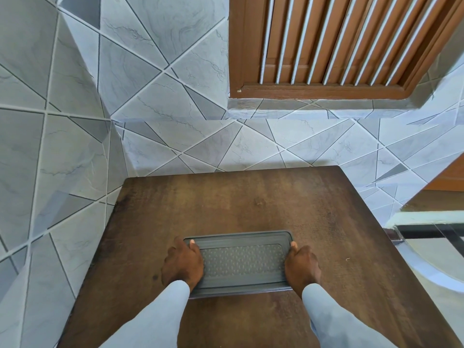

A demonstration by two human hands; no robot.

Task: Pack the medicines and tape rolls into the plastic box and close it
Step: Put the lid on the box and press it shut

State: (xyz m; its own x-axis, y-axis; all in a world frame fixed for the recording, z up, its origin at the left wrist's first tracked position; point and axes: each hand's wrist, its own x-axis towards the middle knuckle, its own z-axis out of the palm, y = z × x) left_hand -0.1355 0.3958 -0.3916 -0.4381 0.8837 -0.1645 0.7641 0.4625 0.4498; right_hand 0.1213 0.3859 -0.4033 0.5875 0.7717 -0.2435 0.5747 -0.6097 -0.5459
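My left hand (182, 263) and right hand (301, 264) lay one at each short end of the grey lid (242, 262), fingers curled over its edges and pressing down on the box beneath, which sat near the front of the table (251, 202). No medicines or tape rolls were visible, so I judged packing complete and closing in hand. The next move called for even pressure along the rim until it seated; beyond, only tiled wall (150, 71) and a shuttered window (339, 41).

Box (242, 263) contents hidden under lid; its side edges covered by hands
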